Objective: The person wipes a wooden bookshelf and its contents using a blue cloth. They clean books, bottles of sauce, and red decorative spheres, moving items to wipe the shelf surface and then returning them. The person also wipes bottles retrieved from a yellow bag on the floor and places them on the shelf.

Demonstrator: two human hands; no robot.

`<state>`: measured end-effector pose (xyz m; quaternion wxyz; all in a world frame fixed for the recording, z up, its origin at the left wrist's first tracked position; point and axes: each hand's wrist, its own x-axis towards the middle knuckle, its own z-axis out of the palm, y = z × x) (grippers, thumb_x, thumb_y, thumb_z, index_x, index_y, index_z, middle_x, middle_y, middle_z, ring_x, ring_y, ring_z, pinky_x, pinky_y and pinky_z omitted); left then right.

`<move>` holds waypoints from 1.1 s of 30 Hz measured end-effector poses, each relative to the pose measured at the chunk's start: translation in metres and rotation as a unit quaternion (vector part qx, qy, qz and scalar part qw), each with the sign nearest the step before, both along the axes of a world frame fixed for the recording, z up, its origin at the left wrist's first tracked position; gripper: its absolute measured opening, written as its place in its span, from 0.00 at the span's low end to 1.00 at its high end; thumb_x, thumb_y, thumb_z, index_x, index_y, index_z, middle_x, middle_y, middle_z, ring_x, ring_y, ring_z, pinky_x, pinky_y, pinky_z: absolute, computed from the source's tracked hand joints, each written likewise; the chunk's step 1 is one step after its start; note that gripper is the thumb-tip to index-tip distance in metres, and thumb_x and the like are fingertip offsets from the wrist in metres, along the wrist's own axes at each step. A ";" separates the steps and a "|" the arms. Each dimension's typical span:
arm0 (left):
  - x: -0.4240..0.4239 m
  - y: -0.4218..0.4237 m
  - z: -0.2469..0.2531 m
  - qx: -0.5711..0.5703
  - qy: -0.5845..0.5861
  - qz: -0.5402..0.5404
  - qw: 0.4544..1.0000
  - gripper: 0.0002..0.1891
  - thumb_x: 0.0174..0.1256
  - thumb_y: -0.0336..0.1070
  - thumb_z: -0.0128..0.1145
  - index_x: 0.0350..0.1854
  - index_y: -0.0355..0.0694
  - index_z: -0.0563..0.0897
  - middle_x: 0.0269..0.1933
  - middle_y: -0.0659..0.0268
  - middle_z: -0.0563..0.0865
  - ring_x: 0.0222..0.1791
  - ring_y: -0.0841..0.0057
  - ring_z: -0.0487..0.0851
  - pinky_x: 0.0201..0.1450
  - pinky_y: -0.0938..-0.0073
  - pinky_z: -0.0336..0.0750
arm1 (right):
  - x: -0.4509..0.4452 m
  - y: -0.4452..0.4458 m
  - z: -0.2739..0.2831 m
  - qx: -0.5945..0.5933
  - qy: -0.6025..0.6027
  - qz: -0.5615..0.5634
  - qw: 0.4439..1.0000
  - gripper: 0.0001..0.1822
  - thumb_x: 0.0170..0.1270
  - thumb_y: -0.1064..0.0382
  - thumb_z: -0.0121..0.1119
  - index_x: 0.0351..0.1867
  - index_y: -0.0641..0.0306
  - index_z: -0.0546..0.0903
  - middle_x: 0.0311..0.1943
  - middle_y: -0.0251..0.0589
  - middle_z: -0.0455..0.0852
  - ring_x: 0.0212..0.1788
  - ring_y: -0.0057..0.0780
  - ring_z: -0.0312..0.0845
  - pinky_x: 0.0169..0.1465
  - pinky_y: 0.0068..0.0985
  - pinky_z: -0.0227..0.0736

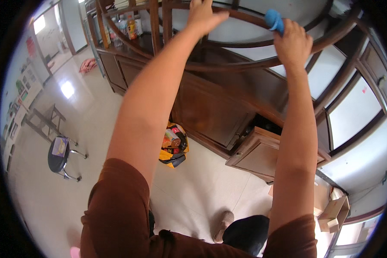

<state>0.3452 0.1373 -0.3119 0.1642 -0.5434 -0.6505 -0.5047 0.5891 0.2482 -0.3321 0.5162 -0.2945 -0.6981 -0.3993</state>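
My right hand [293, 43] is closed around a bunched blue cloth [273, 20], which bulges out past the thumb side. It is at a curved dark-wood rail [242, 65] of a shelving unit. My left hand [203, 17] is raised to the left of it, before the unit's upper frame. Its thumb stands out from the fingers and nothing shows in it; the fingertips are partly cut off by the top edge. Below both arms is the unit's wooden cabinet base [209, 109], with one door [258, 154] swung open.
A yellow-and-black bag [172, 161] with packaged goods stands on the floor against the cabinet. Bottles [131, 27] stand on a shelf at left. A round black stool [56, 161] and a wooden chair [48, 122] are further left. Cardboard boxes [333, 213] lie at right.
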 end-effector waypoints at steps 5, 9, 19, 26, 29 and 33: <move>0.097 0.010 -0.114 -0.025 0.109 -0.050 0.992 0.51 0.61 0.51 0.72 0.82 0.37 0.58 0.82 0.36 0.52 0.82 0.43 0.54 0.81 0.52 0.57 | 0.011 -0.024 -0.001 -0.027 0.003 0.042 0.999 0.17 0.58 0.58 0.69 0.48 0.53 0.83 0.41 0.35 0.85 0.50 0.40 0.81 0.57 0.41 0.67; 0.135 0.011 -0.143 -0.149 0.058 -0.098 0.982 0.52 0.57 0.58 0.71 0.77 0.31 0.62 0.74 0.45 0.68 0.76 0.48 0.63 0.79 0.51 0.54 | 0.010 -0.036 0.003 -0.045 0.024 0.078 0.996 0.19 0.54 0.61 0.71 0.49 0.54 0.83 0.40 0.36 0.83 0.48 0.41 0.80 0.59 0.40 0.67; 0.136 0.027 -0.159 -0.099 0.094 -0.055 0.989 0.46 0.52 0.55 0.73 0.70 0.34 0.68 0.64 0.52 0.75 0.69 0.55 0.68 0.75 0.54 0.56 | 0.007 -0.035 0.002 -0.024 0.070 0.131 0.989 0.14 0.51 0.65 0.67 0.40 0.56 0.81 0.35 0.38 0.80 0.45 0.43 0.78 0.56 0.39 0.67; 0.130 0.035 -0.166 -0.056 0.114 -0.063 0.990 0.45 0.51 0.55 0.73 0.68 0.34 0.70 0.65 0.50 0.75 0.68 0.52 0.68 0.73 0.53 0.58 | 0.003 -0.019 -0.002 0.000 0.076 0.120 0.990 0.12 0.51 0.63 0.69 0.36 0.53 0.79 0.33 0.36 0.80 0.43 0.40 0.78 0.56 0.39 0.66; 0.133 0.037 -0.169 -0.049 0.107 -0.069 0.991 0.48 0.54 0.60 0.70 0.70 0.31 0.68 0.65 0.47 0.73 0.67 0.49 0.68 0.73 0.51 0.58 | 0.005 -0.017 -0.006 -0.010 0.066 0.107 0.992 0.17 0.52 0.61 0.71 0.45 0.52 0.82 0.37 0.34 0.83 0.45 0.40 0.80 0.56 0.39 0.67; 0.138 0.036 -0.168 -0.003 0.103 -0.050 0.993 0.45 0.55 0.58 0.71 0.68 0.33 0.70 0.62 0.49 0.75 0.66 0.51 0.70 0.72 0.52 0.58 | 0.006 -0.011 -0.002 0.023 0.056 0.108 0.992 0.18 0.52 0.62 0.70 0.47 0.52 0.82 0.37 0.34 0.83 0.44 0.40 0.80 0.56 0.39 0.67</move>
